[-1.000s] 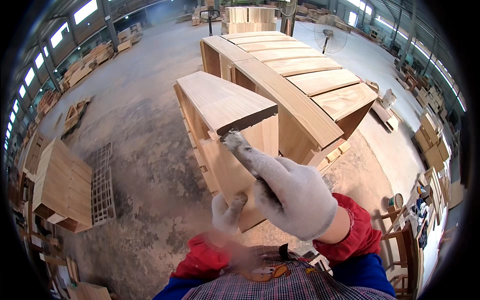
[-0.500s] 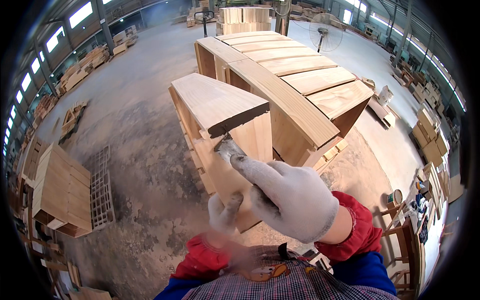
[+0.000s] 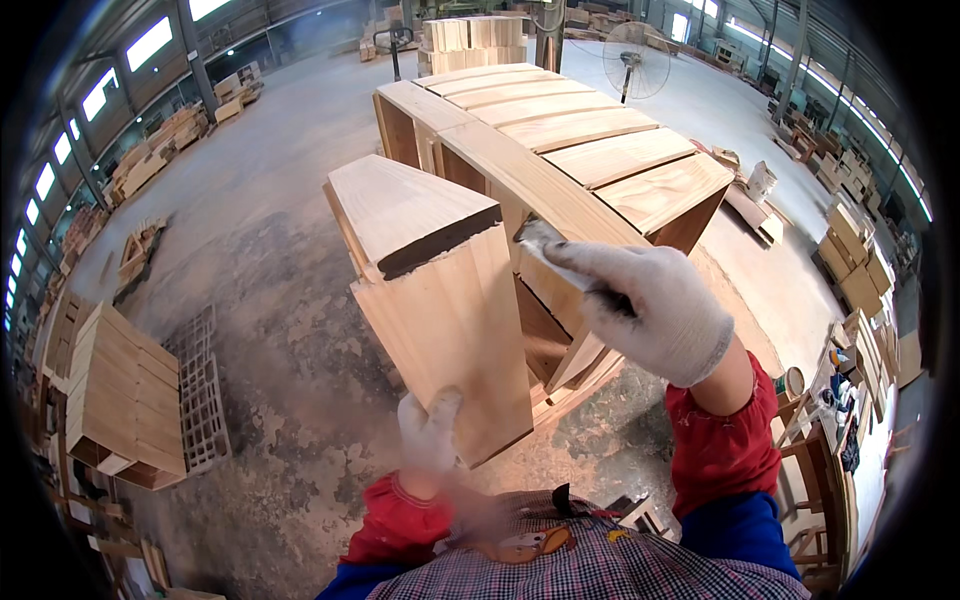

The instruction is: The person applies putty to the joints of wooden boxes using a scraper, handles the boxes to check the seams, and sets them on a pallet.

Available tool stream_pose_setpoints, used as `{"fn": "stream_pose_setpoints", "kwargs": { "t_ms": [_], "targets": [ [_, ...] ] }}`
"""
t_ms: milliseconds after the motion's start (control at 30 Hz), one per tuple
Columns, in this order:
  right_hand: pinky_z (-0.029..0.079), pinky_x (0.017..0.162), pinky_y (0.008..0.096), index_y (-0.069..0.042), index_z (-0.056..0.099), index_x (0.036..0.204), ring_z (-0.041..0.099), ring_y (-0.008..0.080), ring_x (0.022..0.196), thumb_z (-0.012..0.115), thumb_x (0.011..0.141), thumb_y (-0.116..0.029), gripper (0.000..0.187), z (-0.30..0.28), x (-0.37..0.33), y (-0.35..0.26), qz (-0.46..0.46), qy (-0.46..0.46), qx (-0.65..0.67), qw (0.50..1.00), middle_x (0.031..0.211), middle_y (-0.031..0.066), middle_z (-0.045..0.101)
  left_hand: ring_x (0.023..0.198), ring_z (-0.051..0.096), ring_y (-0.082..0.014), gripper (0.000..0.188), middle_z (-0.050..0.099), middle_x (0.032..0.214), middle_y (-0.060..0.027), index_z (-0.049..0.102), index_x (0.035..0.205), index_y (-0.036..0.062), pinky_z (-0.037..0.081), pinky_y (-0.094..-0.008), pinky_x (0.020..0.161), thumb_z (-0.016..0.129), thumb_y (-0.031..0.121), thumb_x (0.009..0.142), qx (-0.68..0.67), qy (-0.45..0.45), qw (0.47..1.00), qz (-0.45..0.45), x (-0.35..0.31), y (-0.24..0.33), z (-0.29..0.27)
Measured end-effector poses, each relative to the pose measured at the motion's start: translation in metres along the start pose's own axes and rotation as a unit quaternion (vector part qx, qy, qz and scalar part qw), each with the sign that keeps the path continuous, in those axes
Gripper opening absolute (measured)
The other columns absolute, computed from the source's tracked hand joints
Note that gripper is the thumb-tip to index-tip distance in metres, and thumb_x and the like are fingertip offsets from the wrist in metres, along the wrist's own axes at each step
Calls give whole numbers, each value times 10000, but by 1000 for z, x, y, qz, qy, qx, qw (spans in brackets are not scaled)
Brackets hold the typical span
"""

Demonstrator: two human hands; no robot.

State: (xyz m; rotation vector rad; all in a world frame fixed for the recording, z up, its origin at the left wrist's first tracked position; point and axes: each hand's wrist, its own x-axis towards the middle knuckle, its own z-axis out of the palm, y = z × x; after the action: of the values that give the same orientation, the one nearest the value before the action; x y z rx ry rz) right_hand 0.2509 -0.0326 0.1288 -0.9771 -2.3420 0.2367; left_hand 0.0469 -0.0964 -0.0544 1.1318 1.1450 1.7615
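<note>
- My right hand (image 3: 655,310), in a white knit glove, is raised in front of me; its fingers (image 3: 580,262) are closed around a small grey flat tool with a dark handle (image 3: 545,243); I cannot tell what kind of tool it is.
- The tool's tip sits just beside the upper right edge of the pale wooden box-shaped cabinet (image 3: 440,300), in the gap between it and the next unit.
- My left hand (image 3: 428,432), also in a white glove, rests against the lower front edge of that cabinet; its fingers lie flat on the wood, holding nothing.
- The cabinet stands tilted on the grey concrete floor (image 3: 280,300), with a dark strip along the front edge of its top panel.
- Directly behind it runs a long row of similar pale wooden cabinets (image 3: 590,150).
- Left of me, a stack of pale wooden panels (image 3: 120,390) stands beside a grey plastic grid pallet (image 3: 205,400).
- A standing fan (image 3: 636,58) is far behind the row.
- Both forearms wear red sleeves (image 3: 720,440).
</note>
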Motion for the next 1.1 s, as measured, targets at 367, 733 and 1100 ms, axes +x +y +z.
{"fn": "stream_pose_setpoints", "kwargs": {
  "t_ms": [367,733,1100],
  "targets": [
    [454,622,236,23,571,1158,531,111,662,529,763,22,397,25,0,-4,17,25,134,991,819,99,584,821,488,-307,293,557,947,-152,516,1127,-38,404,-370,721,498,-6,836,121,-105,987,-1,0,-20,-33],
    [462,569,364,-53,533,1198,590,315,627,526,765,-46,434,12,-1,-16,-56,-16,63,996,721,162,577,618,418,-38,250,507,695,34,577,863,-39,330,-220,519,526,203,900,-63,-19,997,-44,1,-8,-9],
    [410,441,298,-134,456,1303,545,194,512,558,777,-52,541,3,37,-69,-124,-198,-156,960,689,70,556,625,426,-41,377,513,704,37,579,869,-34,343,-215,526,556,340,901,-40,-84,993,-68,2,2,-15]
  ]
}}
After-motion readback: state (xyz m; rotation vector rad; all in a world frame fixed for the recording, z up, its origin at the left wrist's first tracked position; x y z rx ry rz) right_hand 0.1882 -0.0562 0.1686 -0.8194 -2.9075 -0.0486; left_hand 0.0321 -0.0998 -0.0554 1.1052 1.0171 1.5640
